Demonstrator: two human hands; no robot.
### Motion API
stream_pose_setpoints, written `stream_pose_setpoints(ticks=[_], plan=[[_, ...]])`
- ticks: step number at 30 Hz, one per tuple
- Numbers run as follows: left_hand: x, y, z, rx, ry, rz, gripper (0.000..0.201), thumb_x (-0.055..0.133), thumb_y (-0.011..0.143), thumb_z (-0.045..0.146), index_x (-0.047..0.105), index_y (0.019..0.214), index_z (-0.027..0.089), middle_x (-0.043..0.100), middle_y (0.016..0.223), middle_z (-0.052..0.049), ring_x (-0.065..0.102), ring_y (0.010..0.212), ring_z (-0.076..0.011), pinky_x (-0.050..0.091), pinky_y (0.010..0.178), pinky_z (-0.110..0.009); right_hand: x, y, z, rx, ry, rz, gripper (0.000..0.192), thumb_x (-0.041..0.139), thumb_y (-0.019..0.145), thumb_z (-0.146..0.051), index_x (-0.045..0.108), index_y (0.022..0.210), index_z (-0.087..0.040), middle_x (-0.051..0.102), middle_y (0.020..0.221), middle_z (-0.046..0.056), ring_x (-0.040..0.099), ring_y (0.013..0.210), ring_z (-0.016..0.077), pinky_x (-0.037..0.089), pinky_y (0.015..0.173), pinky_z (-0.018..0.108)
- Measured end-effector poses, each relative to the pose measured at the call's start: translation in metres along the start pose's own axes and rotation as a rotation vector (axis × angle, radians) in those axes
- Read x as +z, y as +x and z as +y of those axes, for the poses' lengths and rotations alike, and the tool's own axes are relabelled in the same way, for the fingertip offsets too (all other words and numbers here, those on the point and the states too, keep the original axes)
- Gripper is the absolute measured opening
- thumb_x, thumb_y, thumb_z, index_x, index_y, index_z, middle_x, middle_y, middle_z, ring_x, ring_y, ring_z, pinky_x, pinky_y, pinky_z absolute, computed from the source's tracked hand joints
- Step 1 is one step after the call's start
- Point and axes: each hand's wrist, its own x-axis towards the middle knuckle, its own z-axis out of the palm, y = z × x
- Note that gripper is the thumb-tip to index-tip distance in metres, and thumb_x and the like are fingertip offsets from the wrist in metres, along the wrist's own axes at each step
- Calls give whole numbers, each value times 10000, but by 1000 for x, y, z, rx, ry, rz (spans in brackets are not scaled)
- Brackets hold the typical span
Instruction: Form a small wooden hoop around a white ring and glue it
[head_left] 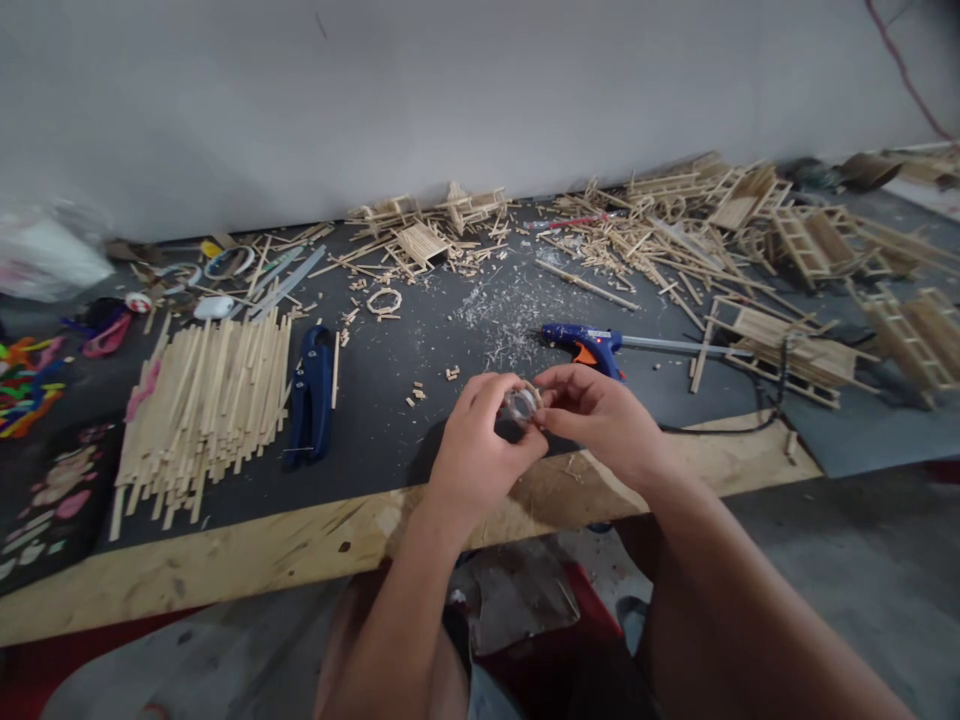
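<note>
Near the table's front edge, my left hand (pixel 486 440) curls its thumb and fingers around a small round translucent ring (pixel 520 403). The fingertips of my right hand (pixel 592 415) pinch the ring's right side, where a small light-wood piece seems to sit; fingers hide its exact shape. Just beyond my right hand lies a blue glue gun (pixel 585 342) with an orange trigger and a long glue stick in its back. Short cut stick pieces (pixel 417 394) lie left of my hands. A ring made of small sticks (pixel 384 302) rests farther back.
At left are a pile of wooden sticks (pixel 206 410), a blue cutter (pixel 310 395) and a dark patterned case (pixel 56 495). Glue shreds (pixel 502 320) litter the middle. Stick models (pixel 795 350) and loose sticks crowd the right and back. A black cord (pixel 720 430) runs along the front right.
</note>
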Motion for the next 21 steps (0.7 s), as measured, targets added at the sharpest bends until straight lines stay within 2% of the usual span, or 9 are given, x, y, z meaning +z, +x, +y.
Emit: stream_pose_setpoints(ticks=[10, 15, 21], plan=[[7, -1, 0, 33, 109, 23, 362, 578, 672, 114, 489, 1008, 214, 543, 1033, -57, 542, 958, -197, 456, 842, -353, 2, 0, 2, -29, -124, 46, 317, 583, 658, -86, 553, 956, -190, 571, 748, -32, 530, 666, 100, 426, 619, 247], [7, -1, 2, 56, 134, 33, 357, 570, 681, 123, 493, 1018, 212, 542, 1045, -67, 537, 976, -205, 451, 851, -362, 3, 0, 0, -39, -81, 39, 262, 608, 681, -134, 551, 930, -191, 566, 744, -38, 530, 676, 91, 428, 627, 234], [6, -1, 1, 60, 146, 20, 357, 566, 676, 124, 496, 1018, 204, 536, 1056, -77, 522, 1016, -213, 440, 874, -368, 4, -2, -1, -38, -107, 109, 189, 602, 694, -164, 570, 879, -179, 593, 744, -22, 559, 690, 101, 442, 641, 236]])
